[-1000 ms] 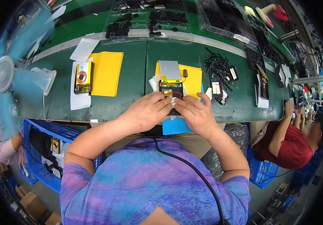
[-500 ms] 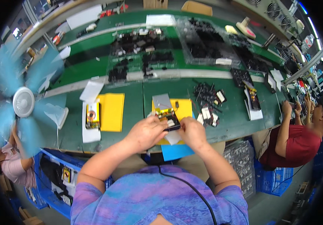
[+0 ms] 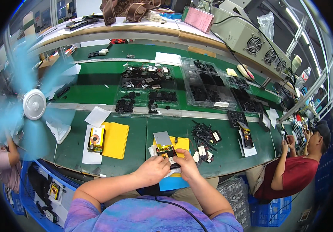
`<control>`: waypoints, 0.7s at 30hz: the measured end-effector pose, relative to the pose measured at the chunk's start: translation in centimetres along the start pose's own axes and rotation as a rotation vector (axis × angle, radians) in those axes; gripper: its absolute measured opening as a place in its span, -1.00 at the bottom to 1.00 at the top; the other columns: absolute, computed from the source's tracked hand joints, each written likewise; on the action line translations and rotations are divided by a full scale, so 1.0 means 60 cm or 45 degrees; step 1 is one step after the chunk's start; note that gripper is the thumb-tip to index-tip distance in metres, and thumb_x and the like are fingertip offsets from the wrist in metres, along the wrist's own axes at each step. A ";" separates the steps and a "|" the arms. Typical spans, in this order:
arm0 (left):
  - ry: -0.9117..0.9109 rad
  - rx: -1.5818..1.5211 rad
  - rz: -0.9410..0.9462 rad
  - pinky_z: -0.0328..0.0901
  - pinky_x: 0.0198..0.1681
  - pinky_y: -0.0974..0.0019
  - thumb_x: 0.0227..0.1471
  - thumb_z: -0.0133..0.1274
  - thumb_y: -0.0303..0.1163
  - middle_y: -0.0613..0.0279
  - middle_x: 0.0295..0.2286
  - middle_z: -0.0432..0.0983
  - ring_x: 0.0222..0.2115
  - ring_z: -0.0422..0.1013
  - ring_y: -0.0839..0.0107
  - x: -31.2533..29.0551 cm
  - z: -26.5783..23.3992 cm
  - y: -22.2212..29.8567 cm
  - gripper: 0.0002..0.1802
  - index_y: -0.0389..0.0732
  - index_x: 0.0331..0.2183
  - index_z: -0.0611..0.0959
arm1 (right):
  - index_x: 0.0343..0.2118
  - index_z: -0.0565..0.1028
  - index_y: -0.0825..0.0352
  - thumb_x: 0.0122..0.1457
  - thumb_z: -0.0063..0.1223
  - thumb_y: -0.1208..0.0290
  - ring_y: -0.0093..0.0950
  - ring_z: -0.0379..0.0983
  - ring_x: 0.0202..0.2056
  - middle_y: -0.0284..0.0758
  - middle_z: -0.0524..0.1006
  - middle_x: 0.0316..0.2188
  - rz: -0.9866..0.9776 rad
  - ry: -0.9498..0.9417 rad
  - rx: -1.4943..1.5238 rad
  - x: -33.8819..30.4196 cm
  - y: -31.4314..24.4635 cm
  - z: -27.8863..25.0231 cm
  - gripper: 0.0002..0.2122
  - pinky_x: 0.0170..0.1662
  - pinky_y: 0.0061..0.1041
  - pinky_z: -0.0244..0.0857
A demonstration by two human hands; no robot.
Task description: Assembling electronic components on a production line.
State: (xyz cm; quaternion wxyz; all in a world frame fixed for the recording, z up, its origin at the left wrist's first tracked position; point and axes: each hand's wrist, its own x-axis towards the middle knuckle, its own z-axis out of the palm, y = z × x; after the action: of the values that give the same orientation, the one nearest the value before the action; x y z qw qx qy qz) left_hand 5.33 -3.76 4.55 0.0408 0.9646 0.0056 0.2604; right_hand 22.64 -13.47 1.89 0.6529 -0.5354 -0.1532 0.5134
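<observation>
In front of me at the table's near edge sits a small black electronic case [image 3: 169, 153], with yellow-taped parts inside and a flat grey plate [image 3: 162, 138] standing out at its far end. My left hand [image 3: 153, 170] is closed at the case's left near side, fingertips bunched over a small pale piece. From the right, my right hand [image 3: 187, 165] grips the case's edge with thumb and fingers. Under the case lie a yellow sheet [image 3: 184, 144] and a blue sheet [image 3: 174, 184]. My fingers hide part of the case's near end.
Several black strips and white blocks [image 3: 203, 139] lie to the right. A similar yellow device [image 3: 96, 140] rests on paper at left beside a yellow folder [image 3: 115, 141]. Clear trays of black parts [image 3: 209, 87] stand behind. A fan [image 3: 34, 104] spins at left; people sit either side.
The view has tilted upward, showing the shelf above the bench. My right hand's fingers have come further over the case's edge; my left hand stays at its near left side.
</observation>
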 end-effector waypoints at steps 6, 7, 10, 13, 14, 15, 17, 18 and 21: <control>-0.018 0.004 -0.067 0.43 -0.22 0.23 -0.01 0.24 -0.23 0.15 -0.23 0.58 -0.31 0.43 0.27 -0.006 -0.002 0.026 -0.61 -0.30 -0.20 0.63 | 0.16 0.22 0.38 0.12 0.03 0.75 -0.46 0.57 -0.35 -0.17 0.60 -0.31 -0.027 -0.046 -0.047 -0.010 -0.002 -0.002 -0.48 -0.26 -0.47 0.47; -0.008 -0.038 -0.083 0.43 -0.18 0.20 -0.01 0.23 -0.21 0.12 -0.20 0.57 -0.25 0.44 0.23 -0.008 -0.001 0.031 -0.59 -0.30 -0.19 0.62 | 0.16 0.22 0.38 0.12 0.03 0.75 -0.46 0.57 -0.35 -0.17 0.60 -0.31 -0.028 -0.043 -0.052 -0.015 -0.005 -0.003 -0.48 -0.26 -0.47 0.47; 0.083 -0.166 -0.072 0.39 -0.04 0.11 -0.04 0.25 -0.16 0.09 -0.07 0.50 -0.10 0.41 0.16 0.008 -0.017 0.035 -0.49 -0.25 -0.10 0.60 | 0.20 0.26 0.31 0.12 0.03 0.75 -0.52 0.54 -0.39 -0.28 0.59 -0.39 -0.025 -0.036 -0.180 -0.035 -0.033 -0.023 -0.46 -0.27 -0.51 0.44; 0.166 -0.254 -0.103 0.22 0.19 -0.08 -0.12 0.35 -0.13 0.10 0.16 0.32 0.10 0.26 0.03 0.001 -0.017 0.041 -0.29 -0.11 0.08 0.53 | 0.20 0.28 0.30 0.08 0.10 0.68 -0.48 0.58 -0.33 -0.25 0.62 -0.32 -0.148 -0.044 -0.174 -0.034 -0.079 -0.052 -0.43 -0.19 -0.45 0.48; 0.187 -0.257 -0.109 0.22 0.19 -0.11 -0.12 0.36 -0.13 0.08 0.17 0.32 0.10 0.25 0.00 -0.001 -0.021 0.041 -0.29 -0.10 0.08 0.53 | 0.20 0.29 0.32 0.06 0.09 0.68 -0.45 0.59 -0.31 -0.22 0.63 -0.29 -0.165 -0.027 -0.173 -0.025 -0.092 -0.081 -0.43 -0.16 -0.43 0.48; 0.210 -0.279 -0.153 0.20 0.20 -0.16 -0.12 0.36 -0.16 0.06 0.17 0.32 0.10 0.25 -0.04 -0.014 -0.010 0.039 -0.29 -0.10 0.08 0.53 | 0.19 0.30 0.34 0.05 0.07 0.69 -0.46 0.59 -0.32 -0.21 0.63 -0.30 -0.228 0.011 -0.171 -0.027 -0.124 -0.088 -0.43 -0.15 -0.43 0.48; 0.172 -0.261 -0.214 0.20 0.19 -0.17 -0.13 0.36 -0.19 0.04 0.17 0.31 0.11 0.24 -0.05 -0.036 0.002 0.029 -0.30 -0.11 0.08 0.52 | 0.18 0.32 0.36 0.04 0.08 0.68 -0.53 0.56 -0.35 -0.30 0.62 -0.38 -0.299 0.060 -0.174 -0.018 -0.173 -0.149 -0.44 -0.18 -0.49 0.45; 0.161 -0.272 -0.250 0.18 0.20 -0.19 -0.13 0.36 -0.22 0.01 0.17 0.31 0.13 0.23 -0.07 -0.043 0.003 0.024 -0.31 -0.13 0.07 0.52 | 0.18 0.33 0.35 0.04 0.06 0.70 -0.59 0.52 -0.40 -0.37 0.59 -0.43 -0.388 0.146 -0.185 -0.020 -0.202 -0.171 -0.45 -0.21 -0.54 0.41; 0.099 -0.238 -0.387 0.12 0.23 -0.20 -0.16 0.35 -0.32 -0.02 0.17 0.31 0.13 0.22 -0.11 -0.075 0.007 0.014 -0.31 -0.18 0.06 0.51 | 0.21 0.30 0.34 0.05 0.06 0.69 -0.51 0.54 -0.34 -0.28 0.61 -0.37 -0.575 0.306 -0.307 0.004 -0.272 -0.319 -0.42 -0.16 -0.48 0.42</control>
State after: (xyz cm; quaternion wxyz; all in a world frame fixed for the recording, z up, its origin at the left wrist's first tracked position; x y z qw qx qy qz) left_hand 1.66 -4.79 2.02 0.1691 0.9338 0.1287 0.2877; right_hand 45.35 -21.97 8.49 0.6959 -0.6186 -0.2500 0.2657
